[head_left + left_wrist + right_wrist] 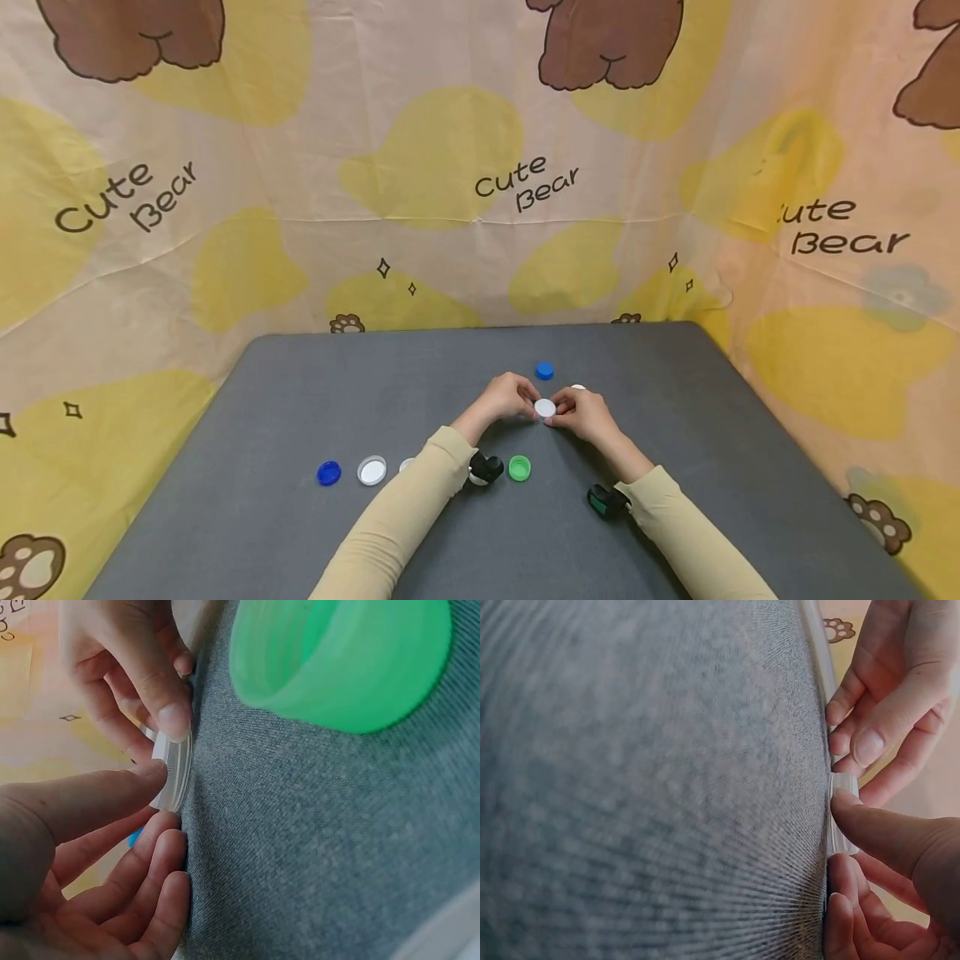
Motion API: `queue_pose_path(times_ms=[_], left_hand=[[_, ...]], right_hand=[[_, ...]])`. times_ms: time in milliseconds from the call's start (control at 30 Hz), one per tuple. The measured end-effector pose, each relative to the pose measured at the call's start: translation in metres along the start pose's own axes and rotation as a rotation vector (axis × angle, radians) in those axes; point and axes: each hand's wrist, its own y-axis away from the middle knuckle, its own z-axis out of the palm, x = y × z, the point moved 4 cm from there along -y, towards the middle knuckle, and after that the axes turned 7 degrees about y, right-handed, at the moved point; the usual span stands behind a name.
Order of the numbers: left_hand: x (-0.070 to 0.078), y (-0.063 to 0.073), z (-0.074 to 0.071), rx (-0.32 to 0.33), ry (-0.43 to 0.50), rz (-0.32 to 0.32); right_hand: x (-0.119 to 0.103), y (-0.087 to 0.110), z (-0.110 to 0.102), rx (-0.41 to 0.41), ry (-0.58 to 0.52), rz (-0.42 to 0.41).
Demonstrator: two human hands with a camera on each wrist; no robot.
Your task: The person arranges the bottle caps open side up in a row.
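A round white cap (545,408) with a ribbed, clear-looking side lies between both hands, on or just above the grey table. My left hand (512,395) holds its left edge, thumb and fingers around the rim. From the other side my right hand (583,414) pinches it, the thumb against its side in the right wrist view. In the left wrist view the cap (174,776) stands edge-on between the thumbs. A blue cap (544,371) lies just beyond the hands. Part of another white cap (578,387) shows behind the right hand.
A green cap (520,468) lies open side up nearer me. To the left are a dark blue cap (328,473) and a white cap with a clear rim (372,471). Another white cap (406,464) is partly hidden by the left sleeve. A printed cloth (427,167) hangs behind the table.
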Motion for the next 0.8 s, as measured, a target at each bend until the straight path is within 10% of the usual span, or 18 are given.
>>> queue_pose_path(times_ms=[800], left_hand=[[0.015,0.018,-0.001,0.045,-0.010,0.114]], right_hand=[[-0.010,0.019,-0.013,-0.003,-0.106,-0.061]])
